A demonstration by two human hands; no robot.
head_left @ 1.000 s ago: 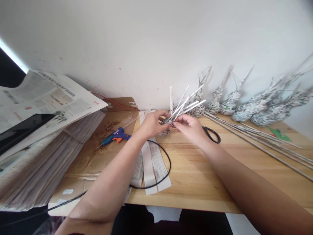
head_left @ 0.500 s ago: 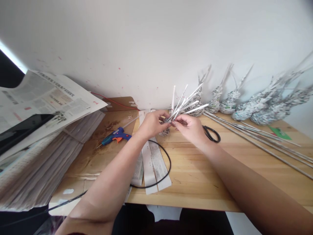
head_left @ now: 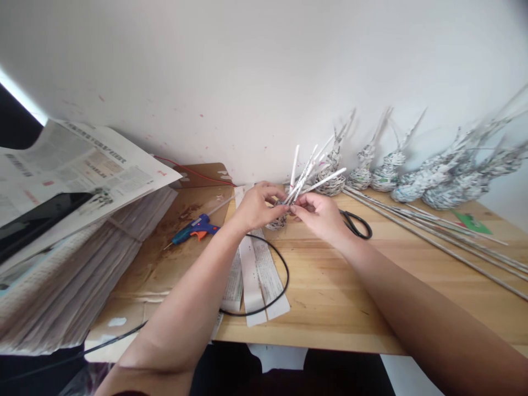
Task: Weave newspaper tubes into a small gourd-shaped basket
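Note:
Between my two hands is a small woven newspaper piece (head_left: 277, 222), with rolled paper sticks (head_left: 303, 179) fanning up and to the right out of it. My left hand (head_left: 264, 208) is closed around its left side, thumb pointing toward the middle. From the right, my right hand (head_left: 319, 213) pinches the base of the sticks, its fingertips almost meeting the left thumb. The fingers hide much of the weave. Just beyond my right hand, black scissor handles (head_left: 358, 224) lie on the table.
A blue glue gun (head_left: 193, 229) lies on cardboard at left, near stacked newspapers (head_left: 94, 264). Paper strips (head_left: 256, 280) and a black cable (head_left: 287, 269) lie in front. Several woven newspaper vessels (head_left: 388, 170) line the wall; long paper rods (head_left: 437, 236) stretch across the right.
The woven piece has turned and shifted slightly left, and its sticks point in somewhat different directions. Both hands keep their grip in nearly the same place.

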